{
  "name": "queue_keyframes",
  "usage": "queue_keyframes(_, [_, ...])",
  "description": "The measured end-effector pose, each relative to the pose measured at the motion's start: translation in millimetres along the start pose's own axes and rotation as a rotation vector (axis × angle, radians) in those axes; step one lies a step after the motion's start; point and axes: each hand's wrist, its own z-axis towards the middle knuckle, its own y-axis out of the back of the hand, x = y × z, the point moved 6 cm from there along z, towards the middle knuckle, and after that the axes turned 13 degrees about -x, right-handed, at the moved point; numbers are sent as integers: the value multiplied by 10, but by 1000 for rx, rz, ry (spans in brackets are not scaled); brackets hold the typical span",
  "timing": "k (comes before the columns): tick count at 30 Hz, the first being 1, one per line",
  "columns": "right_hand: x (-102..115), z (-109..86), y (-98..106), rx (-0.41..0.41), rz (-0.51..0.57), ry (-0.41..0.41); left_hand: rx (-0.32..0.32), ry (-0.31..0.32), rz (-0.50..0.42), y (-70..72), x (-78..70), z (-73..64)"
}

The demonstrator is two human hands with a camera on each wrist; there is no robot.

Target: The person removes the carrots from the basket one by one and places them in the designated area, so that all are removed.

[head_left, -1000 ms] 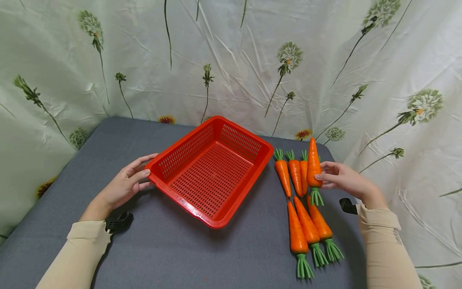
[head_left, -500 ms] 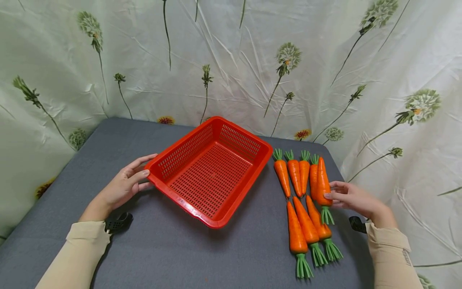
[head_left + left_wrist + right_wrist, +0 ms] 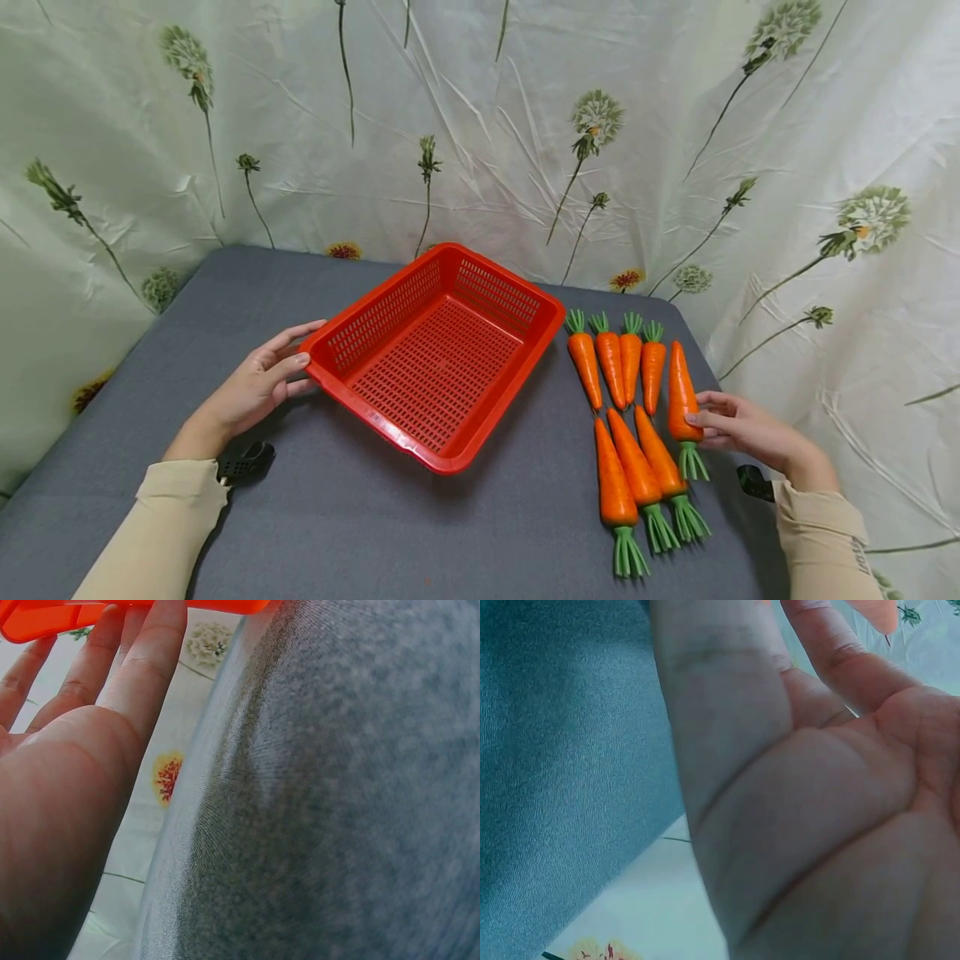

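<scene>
A red plastic basket (image 3: 438, 358) with slotted walls stands mid-table, its inside bare. My left hand (image 3: 251, 392) pinches the basket's left corner, thumb on the rim and fingers beneath. The left wrist view shows those fingertips under the red rim (image 3: 232, 604). At the table's right side, my right hand (image 3: 757, 433) holds a carrot (image 3: 681, 392) by its thick end, tip pointing away and green stub toward me. Left of it lie two rows of carrots: several with tops at the back (image 3: 582, 367), and three in front (image 3: 615, 479) with tops facing me.
Grey cloth covers the table (image 3: 337, 533). A pale curtain (image 3: 487, 125) printed with dandelions hangs behind it and along the right side. The table's right edge runs close by the held carrot and my right hand.
My right hand has carried the carrot rightward and toward me, from over the back row to the right of it, uncovering the carrots there. The left hand and basket stay put.
</scene>
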Motion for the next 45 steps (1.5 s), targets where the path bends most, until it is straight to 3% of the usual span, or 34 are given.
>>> queue_keyframes(18, [-260,-71,36,-28,-43,-54,-1,-6,-5,14,-10,3])
queue_keyframes(25, [-382,-139,-9,17,-44,-99,-4,-5,-3,12,-17,-3])
queue_keyframes(33, [-527,-195,-70,120,28,-127,-19,5,25,6,0,7])
queue_keyframes(45, [-595,-229,-125,133,53,-156,3,-2,-11,6,-12,5])
